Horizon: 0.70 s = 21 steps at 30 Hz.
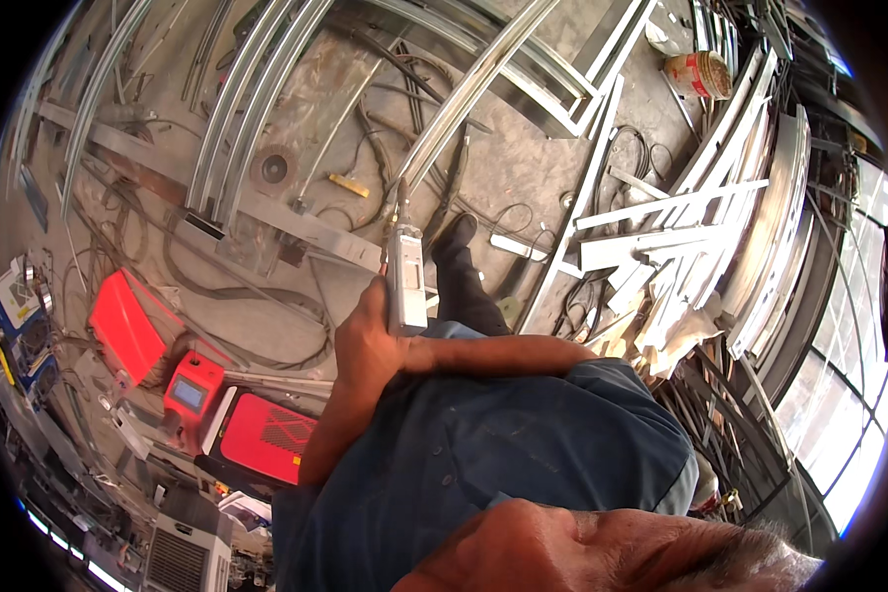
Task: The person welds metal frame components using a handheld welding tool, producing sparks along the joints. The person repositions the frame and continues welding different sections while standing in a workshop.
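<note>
In front of my body I hold a grey, boxy welding gun (407,281) with a narrow nozzle pointing away from me. My left hand (363,331) is closed at the gun's near left side, knuckles upward. From the right, my right forearm crosses to the same spot, and my right hand (410,354) meets the left one at the gun's rear end. The right fingers are hidden there. Just beyond the nozzle lies a long shiny metal channel (464,99), part of a frame on the floor. Whether the tip touches it, I cannot tell.
Red machines (266,434), one with a small screen (188,394), stand at the left. Hoses and cables (257,293) loop over the floor. A grinding disc (273,168) and a yellow piece (348,185) lie ahead. Metal offcuts (661,242) are heaped at right, near a bucket (699,76).
</note>
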Motion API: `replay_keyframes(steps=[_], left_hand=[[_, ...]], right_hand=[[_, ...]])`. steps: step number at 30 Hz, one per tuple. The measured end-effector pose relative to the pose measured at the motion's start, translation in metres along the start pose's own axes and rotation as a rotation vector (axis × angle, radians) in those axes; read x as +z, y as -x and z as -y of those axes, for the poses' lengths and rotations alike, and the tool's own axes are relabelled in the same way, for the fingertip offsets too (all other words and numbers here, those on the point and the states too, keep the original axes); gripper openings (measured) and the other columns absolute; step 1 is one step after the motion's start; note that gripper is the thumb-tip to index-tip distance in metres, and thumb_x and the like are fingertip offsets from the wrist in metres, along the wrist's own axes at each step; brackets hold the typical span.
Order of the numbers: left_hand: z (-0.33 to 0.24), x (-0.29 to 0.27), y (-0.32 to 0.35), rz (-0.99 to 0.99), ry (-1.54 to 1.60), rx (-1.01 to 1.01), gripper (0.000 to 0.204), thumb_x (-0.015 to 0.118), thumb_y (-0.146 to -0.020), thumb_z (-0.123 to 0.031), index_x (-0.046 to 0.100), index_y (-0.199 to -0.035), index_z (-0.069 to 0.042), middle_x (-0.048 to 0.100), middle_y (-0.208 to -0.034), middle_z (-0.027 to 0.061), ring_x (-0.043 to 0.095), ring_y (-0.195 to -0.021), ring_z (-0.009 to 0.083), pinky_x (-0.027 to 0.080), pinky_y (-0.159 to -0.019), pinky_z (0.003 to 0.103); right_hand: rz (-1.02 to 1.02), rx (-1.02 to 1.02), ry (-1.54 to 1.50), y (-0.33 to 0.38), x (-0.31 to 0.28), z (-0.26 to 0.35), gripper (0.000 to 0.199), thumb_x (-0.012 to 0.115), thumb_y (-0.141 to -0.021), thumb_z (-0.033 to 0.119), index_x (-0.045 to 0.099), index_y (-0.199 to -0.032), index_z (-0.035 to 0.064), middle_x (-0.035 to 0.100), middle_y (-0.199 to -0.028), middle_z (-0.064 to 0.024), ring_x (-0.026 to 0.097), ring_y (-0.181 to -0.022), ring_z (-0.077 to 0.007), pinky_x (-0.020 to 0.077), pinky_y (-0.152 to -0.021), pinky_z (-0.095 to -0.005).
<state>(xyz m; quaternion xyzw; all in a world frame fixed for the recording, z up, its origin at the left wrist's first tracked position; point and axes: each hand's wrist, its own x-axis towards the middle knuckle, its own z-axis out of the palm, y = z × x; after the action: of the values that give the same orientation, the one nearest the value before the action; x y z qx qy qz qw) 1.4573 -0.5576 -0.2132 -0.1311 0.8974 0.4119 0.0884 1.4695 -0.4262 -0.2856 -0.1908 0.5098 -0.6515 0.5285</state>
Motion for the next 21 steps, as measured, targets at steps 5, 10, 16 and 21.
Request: replay_keyframes(steps=[5,10,16,21], left_hand=[[-0.003,-0.002,-0.002,0.021,-0.008,-0.027,0.054,0.074,-0.085,-0.021,0.053,-0.131,-0.003,0.069,-0.1,0.0278,0.067,-0.09,0.0504,0.054,-0.075,0.056],[-0.004,0.0,-0.002,0.017,-0.003,-0.026,0.053,0.074,-0.085,-0.022,0.053,-0.13,-0.004,0.069,-0.1,0.0269,0.066,-0.089,0.0506,0.054,-0.075,0.056],[0.0,0.005,0.005,-0.007,-0.018,0.005,0.06,0.074,-0.084,-0.02,0.052,-0.136,-0.001,0.069,-0.105,0.0286,0.068,-0.092,0.0496,0.055,-0.077,0.054],[-0.002,-0.006,0.023,-0.044,0.184,0.114,0.064,0.079,-0.08,-0.013,0.055,-0.136,0.004,0.069,-0.118,0.0263,0.07,-0.105,0.0438,0.056,-0.089,0.047]], right_hand=[[-0.001,0.011,0.013,-0.001,0.001,0.003,0.055,0.083,-0.081,0.02,0.061,-0.128,0.0006,0.068,-0.121,-0.0155,0.064,-0.115,-0.0273,0.0508,-0.1,-0.04],[-0.005,0.003,0.016,-0.005,-0.001,0.001,0.055,0.083,-0.081,0.02,0.061,-0.127,0.0005,0.068,-0.12,-0.0156,0.064,-0.115,-0.0274,0.0509,-0.1,-0.0401],[-0.008,-0.013,0.021,-0.002,-0.007,0.002,0.055,0.083,-0.081,0.02,0.061,-0.127,0.0004,0.068,-0.12,-0.0157,0.064,-0.115,-0.0275,0.051,-0.1,-0.0401],[0.002,-0.037,0.023,-0.002,-0.005,-0.002,0.055,0.083,-0.08,0.02,0.061,-0.127,0.0003,0.068,-0.12,-0.0158,0.065,-0.115,-0.0276,0.0511,-0.1,-0.0401]])
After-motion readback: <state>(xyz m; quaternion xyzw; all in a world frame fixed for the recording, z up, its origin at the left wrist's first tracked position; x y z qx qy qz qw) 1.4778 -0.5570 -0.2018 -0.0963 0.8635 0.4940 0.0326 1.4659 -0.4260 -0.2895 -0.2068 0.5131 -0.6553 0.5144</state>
